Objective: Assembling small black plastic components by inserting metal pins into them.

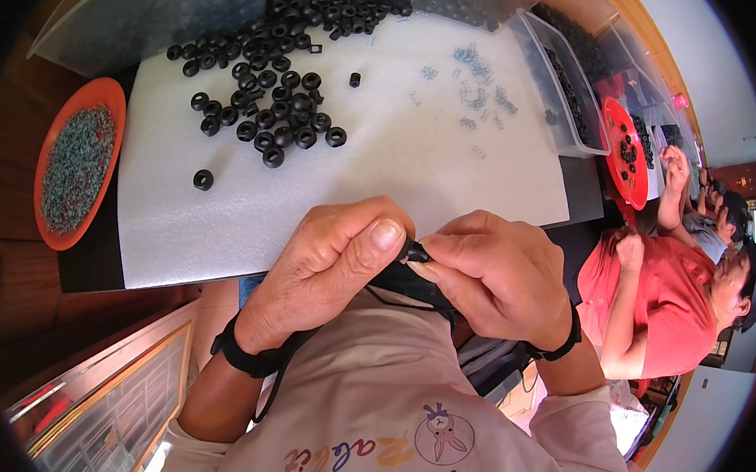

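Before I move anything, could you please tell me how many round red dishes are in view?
2: the left dish, beside the white sheet, holding small grey-green pieces; the right dish, beside the clear bin, holding black pieces. More may be hidden farther along.

Table, black top, exposed along left and right margins. White sheet, laid over it. On sheet: black ring-shaped pieces, heaped at far side, straggling nearer; one loose ring, apart at left; pale-blue coiled pieces, scattered at right. Clear bin, at right edge.
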Action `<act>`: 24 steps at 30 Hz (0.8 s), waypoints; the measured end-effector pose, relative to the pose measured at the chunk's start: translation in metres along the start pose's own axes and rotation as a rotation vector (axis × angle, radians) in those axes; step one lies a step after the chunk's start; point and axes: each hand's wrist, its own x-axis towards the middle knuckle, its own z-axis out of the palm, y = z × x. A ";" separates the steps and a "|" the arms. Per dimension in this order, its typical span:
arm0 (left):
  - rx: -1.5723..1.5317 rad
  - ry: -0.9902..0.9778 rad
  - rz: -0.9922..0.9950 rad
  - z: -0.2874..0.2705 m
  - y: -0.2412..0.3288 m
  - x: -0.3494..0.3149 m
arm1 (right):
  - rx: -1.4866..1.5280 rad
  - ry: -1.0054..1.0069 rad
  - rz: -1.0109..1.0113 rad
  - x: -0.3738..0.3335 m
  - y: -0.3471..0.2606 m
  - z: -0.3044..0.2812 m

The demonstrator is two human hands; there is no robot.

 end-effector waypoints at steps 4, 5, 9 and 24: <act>-0.011 -0.004 -0.013 0.000 0.001 0.001 | 0.025 -0.021 -0.038 0.000 0.004 -0.003; -0.014 -0.002 -0.009 0.000 0.001 0.001 | 0.020 -0.040 -0.060 0.001 0.005 -0.003; 0.025 -0.013 -0.012 -0.001 0.002 0.002 | -0.001 -0.101 -0.081 0.006 0.004 -0.009; -0.037 -0.044 -0.040 -0.005 -0.002 0.000 | 0.058 -0.301 -0.012 0.021 0.005 -0.018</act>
